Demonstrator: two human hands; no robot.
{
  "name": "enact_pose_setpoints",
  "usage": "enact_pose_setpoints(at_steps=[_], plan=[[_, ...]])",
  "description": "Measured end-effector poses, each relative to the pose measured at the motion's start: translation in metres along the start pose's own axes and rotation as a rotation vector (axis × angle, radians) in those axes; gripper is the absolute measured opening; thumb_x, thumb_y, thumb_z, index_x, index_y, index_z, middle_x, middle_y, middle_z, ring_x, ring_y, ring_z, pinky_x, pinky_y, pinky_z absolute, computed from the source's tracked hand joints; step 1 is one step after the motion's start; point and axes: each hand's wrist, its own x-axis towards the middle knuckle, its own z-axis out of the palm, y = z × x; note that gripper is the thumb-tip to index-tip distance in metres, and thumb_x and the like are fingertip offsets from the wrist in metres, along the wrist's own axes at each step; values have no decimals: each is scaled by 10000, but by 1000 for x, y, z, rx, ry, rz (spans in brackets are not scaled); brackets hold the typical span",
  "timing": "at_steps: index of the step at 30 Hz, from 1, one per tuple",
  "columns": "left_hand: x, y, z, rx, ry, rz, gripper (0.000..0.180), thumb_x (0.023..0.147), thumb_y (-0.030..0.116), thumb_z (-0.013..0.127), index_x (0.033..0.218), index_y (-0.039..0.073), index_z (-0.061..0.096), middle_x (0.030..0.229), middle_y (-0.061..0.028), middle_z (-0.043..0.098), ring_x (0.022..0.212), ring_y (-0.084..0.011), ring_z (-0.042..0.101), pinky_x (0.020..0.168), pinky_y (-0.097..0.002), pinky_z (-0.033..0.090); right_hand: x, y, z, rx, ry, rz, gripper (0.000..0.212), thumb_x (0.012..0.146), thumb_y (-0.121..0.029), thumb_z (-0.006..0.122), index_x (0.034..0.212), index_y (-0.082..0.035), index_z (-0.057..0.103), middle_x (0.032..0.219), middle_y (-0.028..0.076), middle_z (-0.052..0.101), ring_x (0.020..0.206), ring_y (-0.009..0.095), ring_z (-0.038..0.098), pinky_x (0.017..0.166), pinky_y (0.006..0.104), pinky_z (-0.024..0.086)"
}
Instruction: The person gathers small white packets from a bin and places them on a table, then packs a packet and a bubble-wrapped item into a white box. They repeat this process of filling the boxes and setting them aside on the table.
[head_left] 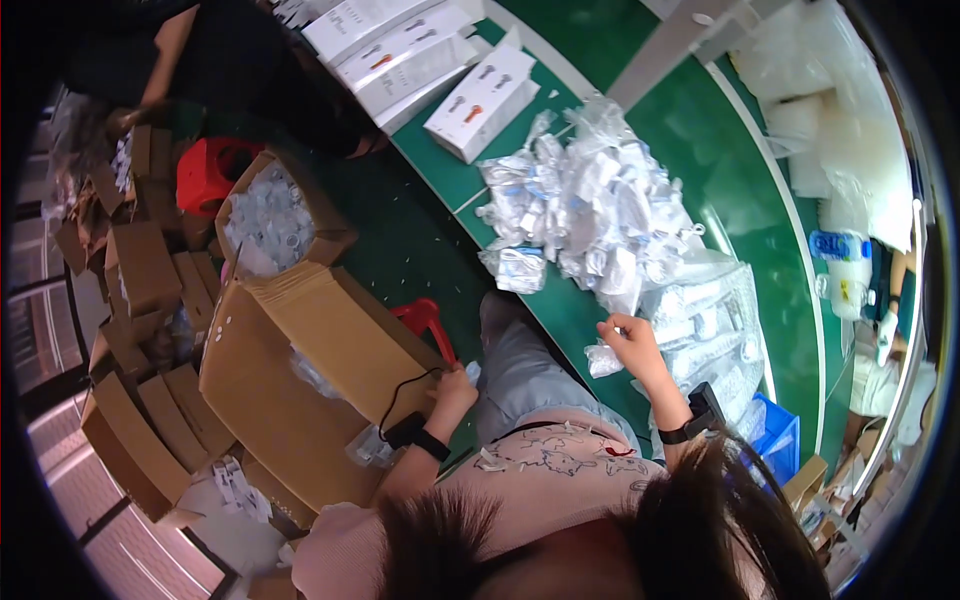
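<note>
Right hand point(630, 345) is pinching, fingers together, a small clear packet point(603, 360) on the green bench point(560, 310), at 6 o'clock of the packet heap point(600, 210). Left hand point(452, 385) is reaching into the open carton point(310, 380); its fingers' state cannot be told. Step looks like packet transfer; next calls for a lift.

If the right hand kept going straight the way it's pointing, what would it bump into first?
Probably the pile of small white plastic packets on the green table. The right hand points up toward it, though depth is hard to judge.
</note>
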Motion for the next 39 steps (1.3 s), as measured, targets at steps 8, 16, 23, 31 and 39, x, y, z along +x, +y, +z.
enact_pose_setpoints(at_steps=[8,16,23,31,39], plan=[[-1,-1,20,17,230,-42,389,688,97,531,1067,17,488,989,-213,573,946,-395,538,941,-527,259,-63,22,-37,186,185,131,241,793,-189,566,637,-12,519,501,-35,399,499,36,334,442,240,260],[16,6,-43,-1238,397,105,352,634,62,526,980,0,497,824,-130,576,765,-279,572,659,-387,443,-90,58,-34,823,418,229,109,808,-174,545,769,-73,528,665,-40,461,635,30,408,535,205,316],[118,-92,-100,-731,241,92,278,632,65,523,901,-3,537,804,-100,578,720,-246,568,617,-359,450,-41,33,-20,829,690,290,232,732,-104,612,928,-31,511,835,33,519,786,121,491,715,234,390],[7,94,-277,-507,177,596,292,646,29,543,936,11,516,838,-67,580,758,-172,561,632,-299,452,13,-6,-63,83,1174,166,220,710,-77,636,901,-27,538,931,80,564,871,152,514,763,272,404],[-39,269,-263,-195,-271,1235,324,704,54,622,989,14,475,873,-88,579,751,-147,573,619,-251,462,44,-69,-52,174,1128,-66,401,767,-148,604,1147,-60,511,1146,105,509,1009,156,491,783,260,414]])
